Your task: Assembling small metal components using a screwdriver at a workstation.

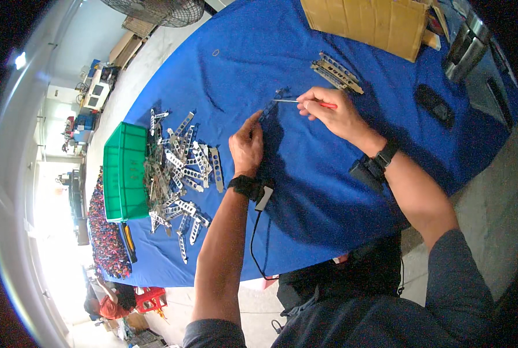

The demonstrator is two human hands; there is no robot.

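My left hand is closed, pinching the near end of a narrow metal strip with holes on the blue cloth. My right hand grips a thin-shafted tool with a red handle, whose kind I cannot make out. The tool's metal shaft points left, its tip at the far part of the strip; whether they touch I cannot tell. Beyond my right hand lies a small stack of similar perforated strips. To the left, a loose heap of silvery perforated strips spreads over the cloth.
A green plastic bin lies tipped beside the heap. A cardboard box stands at the far side, with a metal flask and a dark phone-like device to the right. A cable runs from my left wrist.
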